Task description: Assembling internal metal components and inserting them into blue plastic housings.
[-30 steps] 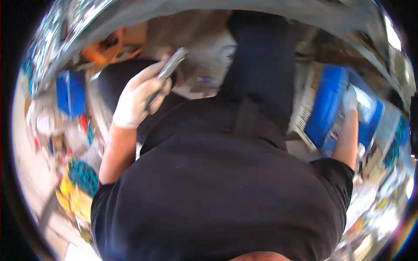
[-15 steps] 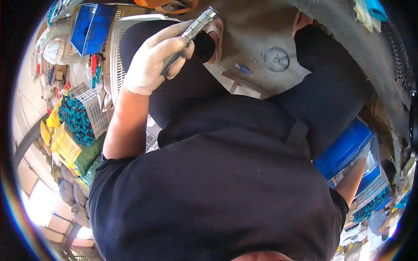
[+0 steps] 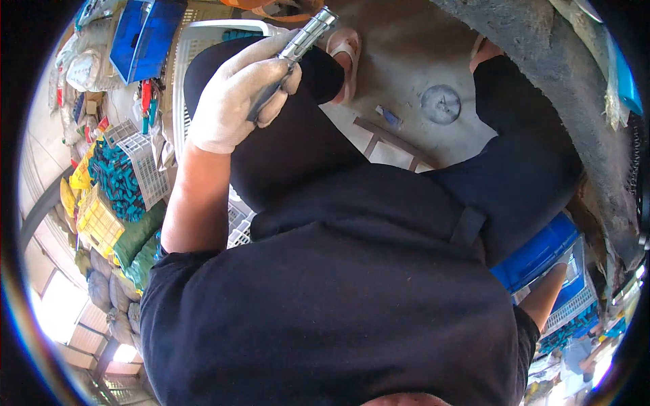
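My left hand (image 3: 230, 101), in a pale work glove, is raised over my left thigh with its fingers wrapped round a tool-like piece (image 3: 308, 35). A slotted silver metal tube forms its upper end, pointing up and to the right. Its lower part is dark and runs down through my fingers. The exact kind does not show. On the far right, my right hand (image 3: 561, 260) reaches down at a blue bin (image 3: 531, 254) beside my hip. Its fingers are hidden, so what they touch cannot be made out.
A white crate (image 3: 179, 88) stands by my left knee. Farther left are a blue bin (image 3: 132, 47), a basket of teal parts (image 3: 118, 179) and a yellow crate (image 3: 100, 220). A thick grey beam-like edge (image 3: 535, 68) curves along the upper right. A round disc (image 3: 441, 104) lies on the floor.
The view has shifted a little, so the floor disc and the grey edge sit farther right. My left hand keeps the same piece in nearly the same pose; my right arm stays at the blue bin.
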Available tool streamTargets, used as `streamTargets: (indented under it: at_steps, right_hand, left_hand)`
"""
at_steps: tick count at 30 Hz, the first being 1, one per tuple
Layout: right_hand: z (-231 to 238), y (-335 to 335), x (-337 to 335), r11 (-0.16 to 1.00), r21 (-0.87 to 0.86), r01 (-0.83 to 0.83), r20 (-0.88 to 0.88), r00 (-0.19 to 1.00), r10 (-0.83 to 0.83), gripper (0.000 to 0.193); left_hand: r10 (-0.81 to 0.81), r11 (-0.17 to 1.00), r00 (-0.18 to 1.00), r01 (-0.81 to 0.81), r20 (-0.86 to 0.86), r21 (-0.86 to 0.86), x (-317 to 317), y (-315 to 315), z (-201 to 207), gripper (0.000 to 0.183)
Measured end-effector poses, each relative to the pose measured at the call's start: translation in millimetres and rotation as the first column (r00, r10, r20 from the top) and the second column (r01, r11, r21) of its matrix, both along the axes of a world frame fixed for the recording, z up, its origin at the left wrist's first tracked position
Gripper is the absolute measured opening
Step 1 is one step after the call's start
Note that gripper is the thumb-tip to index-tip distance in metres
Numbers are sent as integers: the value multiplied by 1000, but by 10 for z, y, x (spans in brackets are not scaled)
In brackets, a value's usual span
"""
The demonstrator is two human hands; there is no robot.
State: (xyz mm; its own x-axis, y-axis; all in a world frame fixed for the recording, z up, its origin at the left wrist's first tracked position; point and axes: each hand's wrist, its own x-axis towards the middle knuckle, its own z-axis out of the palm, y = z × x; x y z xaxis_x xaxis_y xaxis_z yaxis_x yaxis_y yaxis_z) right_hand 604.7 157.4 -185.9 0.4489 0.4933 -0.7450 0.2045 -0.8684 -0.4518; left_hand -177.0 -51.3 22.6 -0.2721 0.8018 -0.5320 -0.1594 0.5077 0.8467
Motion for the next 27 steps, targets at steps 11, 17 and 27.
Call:
streamTargets:
  at_steps: [11,17,27]
  right_hand:
    - [51,-173,374,998,-36,46,63,997,-43,46]
    - [178,-302,442,994,-44,99,109,990,-93,45]
    - [1033,-302,-281,818,-226,-530,153,810,567,26]
  left_hand:
    - [-4,1000,999,5,-39,5,30,-15,98,54]
    - [3,999,998,-5,-58,-32,9,116,75,56]
    - [20,1000,998,-21,-55,-22,-377,168,-31,67]
